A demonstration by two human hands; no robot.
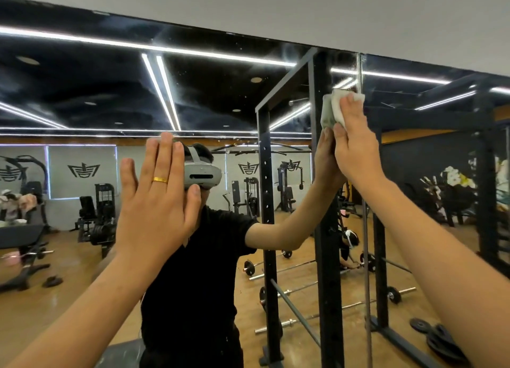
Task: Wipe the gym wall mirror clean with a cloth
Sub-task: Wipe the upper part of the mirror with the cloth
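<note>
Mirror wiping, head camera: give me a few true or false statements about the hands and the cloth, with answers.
1. The right hand presses a white cloth against the mirror. True.
2. The left hand holds a spray bottle. False: it holds nothing, and its fingers are straight.
3. A gold ring sits on a finger of the left hand. True.
4. The cloth is low on the mirror, near the floor. False: it is high up, close to the top edge, beside a vertical seam.
</note>
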